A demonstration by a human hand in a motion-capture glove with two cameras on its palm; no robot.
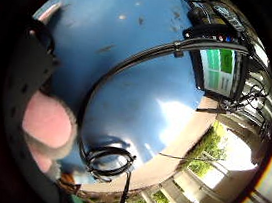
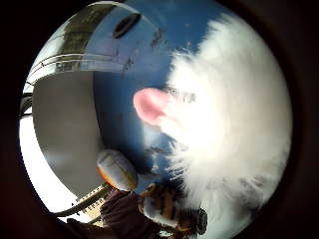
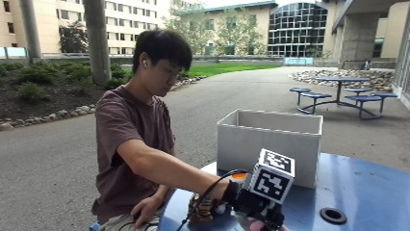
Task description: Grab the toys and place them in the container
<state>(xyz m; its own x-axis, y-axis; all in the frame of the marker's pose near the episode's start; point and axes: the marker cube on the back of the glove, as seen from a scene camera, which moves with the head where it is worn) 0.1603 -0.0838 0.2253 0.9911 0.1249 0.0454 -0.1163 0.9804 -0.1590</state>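
Bare hand [image 3: 146, 211] rests in my lap, holding nothing. On the table [image 3: 359, 187], from the left: tiger [image 3: 204, 209] near the edge, egg [image 2: 117, 169], then my right hand [image 3: 256, 214] low over the fluffy toy [image 2: 229, 114], which lies on the table close under the palm. I cannot tell whether the hand is closed on it. The box [image 3: 269, 144] stands just behind. Risks: catching only fur, so the toy slips on the lift; my wrist nudging the tiger off the edge; the toy clipping the box's tall rim. Count: toys 3 (tiger 1, egg 1, fluffy 1), all outside the box; box 1.
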